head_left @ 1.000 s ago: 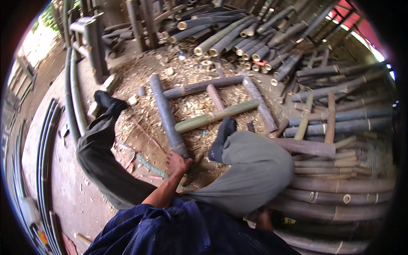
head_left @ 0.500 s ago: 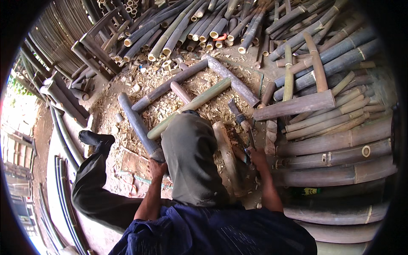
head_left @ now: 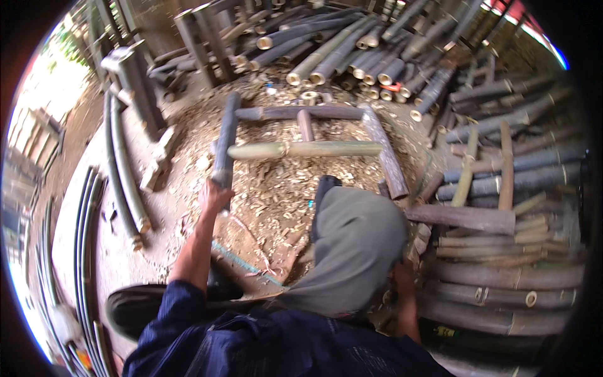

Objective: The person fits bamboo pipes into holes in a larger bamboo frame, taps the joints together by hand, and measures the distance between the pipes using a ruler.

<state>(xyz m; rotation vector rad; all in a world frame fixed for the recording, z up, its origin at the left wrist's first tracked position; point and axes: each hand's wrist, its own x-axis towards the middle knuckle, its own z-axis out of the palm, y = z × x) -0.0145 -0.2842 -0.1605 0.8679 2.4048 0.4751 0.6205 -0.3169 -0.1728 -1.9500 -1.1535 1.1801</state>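
A bamboo frame (head_left: 342, 149) rests over the wood chips ahead of me. It has two dark side posts, a dark far rail, a pale green near rail and a short piece between the rails. My left hand (head_left: 215, 195) is closed round the near end of the dark left post (head_left: 226, 135). My right hand (head_left: 403, 271) is low on the right beside my bent knee (head_left: 361, 232). The knee and blur hide its fingers, so what it holds, if anything, does not show.
Bamboo chips (head_left: 270, 195) cover the ground. Cut bamboo poles (head_left: 339, 53) are piled at the back, and thick poles (head_left: 502, 276) lie at my right. Another joined bamboo piece (head_left: 465, 218) leans on the right pile. Long thin poles (head_left: 85, 239) lie at the left.
My left hand has moved forward with the left post, and the bamboo frame has turned to sit squarer before me. My knee has shifted right, covering the tool that lay near my right hand.
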